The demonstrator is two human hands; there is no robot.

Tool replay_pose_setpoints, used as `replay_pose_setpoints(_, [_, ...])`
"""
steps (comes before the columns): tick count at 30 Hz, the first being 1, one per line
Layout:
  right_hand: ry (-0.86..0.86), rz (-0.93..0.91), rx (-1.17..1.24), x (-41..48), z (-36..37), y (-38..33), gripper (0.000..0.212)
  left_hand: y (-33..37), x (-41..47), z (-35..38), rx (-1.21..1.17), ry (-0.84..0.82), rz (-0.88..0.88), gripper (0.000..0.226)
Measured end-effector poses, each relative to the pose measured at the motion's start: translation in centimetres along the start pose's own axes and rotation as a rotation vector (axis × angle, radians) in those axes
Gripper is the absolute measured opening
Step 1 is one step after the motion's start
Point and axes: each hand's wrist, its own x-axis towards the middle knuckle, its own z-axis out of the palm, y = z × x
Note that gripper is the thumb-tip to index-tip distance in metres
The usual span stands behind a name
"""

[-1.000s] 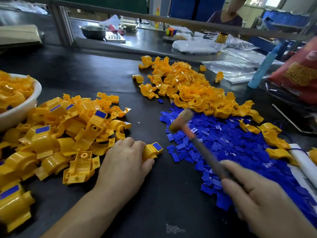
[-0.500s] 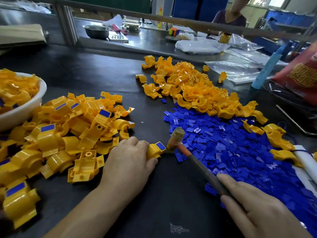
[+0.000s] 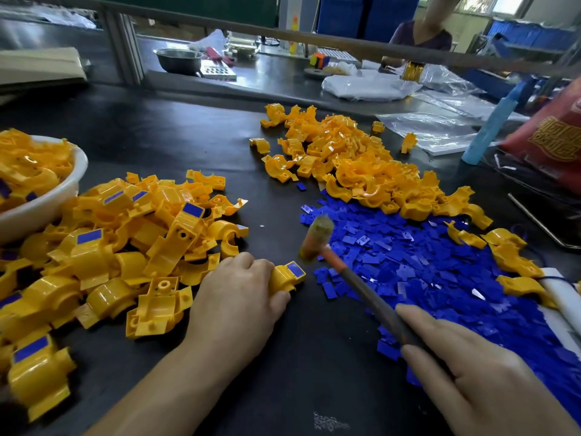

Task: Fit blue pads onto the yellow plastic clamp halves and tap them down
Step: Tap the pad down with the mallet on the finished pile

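Note:
My left hand (image 3: 234, 298) grips a yellow clamp half (image 3: 284, 276) on the dark table, with a blue pad (image 3: 296, 269) set in its top face. My right hand (image 3: 471, 372) holds the handle of a small mallet (image 3: 316, 237), whose blurred head hangs just above and to the right of that pad. A spread of loose blue pads (image 3: 440, 272) lies to the right. A heap of bare yellow halves (image 3: 355, 165) sits behind it. To the left lies a pile of padded halves (image 3: 132, 243).
A white bowl (image 3: 53, 202) of yellow parts stands at the left edge. Clear plastic bags (image 3: 430, 130), a light blue tube (image 3: 490, 127) and a red bag (image 3: 553, 136) crowd the back right. A person (image 3: 421, 33) works at the far bench.
The mallet head came down beside the pad on the held clamp half, then rose again a little above it. My left hand has stayed on the clamp half.

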Motion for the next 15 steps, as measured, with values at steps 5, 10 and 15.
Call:
replay_pose_setpoints(5, [0.013, -0.037, -0.121, 0.5, 1.8, -0.9, 0.059, 0.1, 0.1, -0.1, 0.001, -0.008, -0.008, 0.048])
replay_pose_setpoints(10, [-0.084, 0.015, -0.084, 0.8, 1.3, 0.1, 0.054, 0.1, 0.1, 0.0, 0.006, 0.004, -0.016, 0.047])
replay_pose_setpoints(15, [0.005, 0.105, -0.096, 1.4, 0.0, 2.4, 0.047, 0.1, -0.2, -0.2, -0.007, 0.033, 0.009, 0.046])
